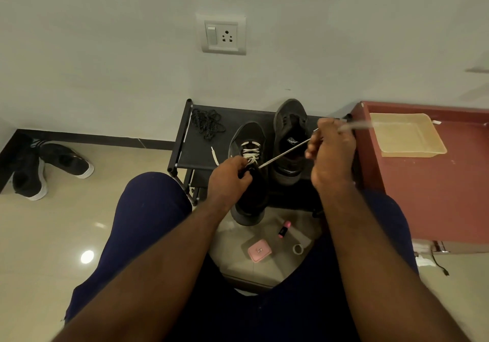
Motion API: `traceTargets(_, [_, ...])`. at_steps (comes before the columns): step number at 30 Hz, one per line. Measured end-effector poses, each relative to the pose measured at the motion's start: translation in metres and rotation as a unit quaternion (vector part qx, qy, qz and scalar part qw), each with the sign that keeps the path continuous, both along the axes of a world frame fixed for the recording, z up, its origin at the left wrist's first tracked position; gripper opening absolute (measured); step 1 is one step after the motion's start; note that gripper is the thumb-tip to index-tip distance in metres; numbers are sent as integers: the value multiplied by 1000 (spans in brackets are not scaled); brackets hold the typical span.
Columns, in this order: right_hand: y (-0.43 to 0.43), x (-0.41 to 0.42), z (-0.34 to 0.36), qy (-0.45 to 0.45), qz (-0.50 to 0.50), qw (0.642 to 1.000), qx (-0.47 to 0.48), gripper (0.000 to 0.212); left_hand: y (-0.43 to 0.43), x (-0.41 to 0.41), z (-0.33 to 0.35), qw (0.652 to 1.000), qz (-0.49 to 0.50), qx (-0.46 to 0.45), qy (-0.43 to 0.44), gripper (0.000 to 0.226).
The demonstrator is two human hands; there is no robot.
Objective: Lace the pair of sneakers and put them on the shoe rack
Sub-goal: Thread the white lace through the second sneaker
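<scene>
Sitting low with knees apart, the person works over a black shoe rack [194,156] that stands against the wall. A dark sneaker [250,136] lies at the rack's front edge, toe toward the wall and heel hanging out past the edge. A white lace [283,154] is crossed through its lower eyelets. The left hand [229,176] has its fingers curled around the sneaker at the throat, just below the crossings. From there one strand of the lace runs tight, up and to the right, into the right hand [330,151], which pinches it between closed fingers. The strand's far end beyond that hand is a blur. The other end of the lace lies loose on the rack top, left of the shoe.

A second sneaker [289,127] sits just beside the first on the rack top, nearer the wall, toe also toward the wall, its insole label showing. A tangle of black laces [207,123] lies at the rack's back left corner.

On the floor between the knees are a pink case [259,250], a pink marker [284,228] and a small tape roll [298,249]. A red cabinet [436,196] to the right carries a beige tray [407,135]. Another pair of black shoes [53,167] lies by the left wall, and a wall socket [223,35] sits above the rack.
</scene>
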State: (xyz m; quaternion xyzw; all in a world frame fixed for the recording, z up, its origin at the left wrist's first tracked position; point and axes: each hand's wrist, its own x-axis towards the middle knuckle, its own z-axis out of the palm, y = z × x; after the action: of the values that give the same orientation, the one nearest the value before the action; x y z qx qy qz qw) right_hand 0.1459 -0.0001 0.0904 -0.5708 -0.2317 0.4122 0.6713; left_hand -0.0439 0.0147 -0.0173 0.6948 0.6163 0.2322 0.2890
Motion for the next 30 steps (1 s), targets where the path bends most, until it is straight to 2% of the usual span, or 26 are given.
traceTargets(2, [-5, 6, 6, -94, 12, 995, 13, 10, 0, 2, 1, 1000, 0, 3, 0, 28])
traceTargets(4, [-10, 2, -4, -203, 87, 975, -37, 7, 0, 3, 2, 1000, 1, 14, 11, 27])
traceTargets(5, [-13, -2, -16, -258, 135, 952, -89, 18, 0, 4, 3, 1000, 3, 20, 16, 25])
traceTargets(6, [-18, -7, -30, -312, 182, 921, -143, 39, -1, 5, 4, 999, 5, 25, 21, 21])
traceTargets(8, [-28, -20, -58, -368, 235, 876, -207, 76, -1, 7, 6, 999, 9, 34, 27, 12])
traceTargets(10, [-37, -38, -72, -390, 243, 856, -237, 82, -1, 7, 6, 999, 15, 41, 26, 12])
traceTargets(12, [-42, -52, -78, -435, 243, 831, -247, 76, -1, 8, 5, 998, 21, 48, 24, 13])
traceTargets(15, [-41, -63, -75, -487, 229, 810, -234, 51, 0, 9, 6, 998, 30, 45, 13, 15])
traceTargets(17, [-38, -63, -78, -483, 235, 802, -260, 39, 2, 5, 4, 999, 52, 14, -10, 14])
traceTargets(19, [-37, -60, -85, -460, 252, 803, -285, 32, 3, 2, 7, 993, 87, -26, -74, 14])
traceTargets(21, [-39, -57, -93, -451, 279, 793, -300, 29, 6, -1, 15, 971, 138, -67, -181, 11])
traceTargets(23, [-41, -58, -98, -457, 296, 780, -309, 27, 13, -9, 26, 921, 225, -97, -303, 9])
traceTargets(24, [-41, -59, -99, -461, 292, 780, -305, 24, 19, -17, 29, 896, 271, -100, -338, 11])
traceTargets(25, [-40, -60, -100, -462, 281, 788, -294, 21, 25, -26, 31, 889, 305, -95, -329, 15])
traceTargets(27, [-36, -59, -99, -456, 248, 814, -263, 19, 33, -46, 28, 923, 317, -95, -196, 30])
traceTargets(29, [-33, -58, -97, -447, 224, 831, -244, 20, 31, -53, 28, 955, 269, -119, -38, 53])
traceTargets(30, [-32, -57, -95, -443, 215, 837, -240, 20, 27, -52, 29, 965, 235, -116, 12, 60])
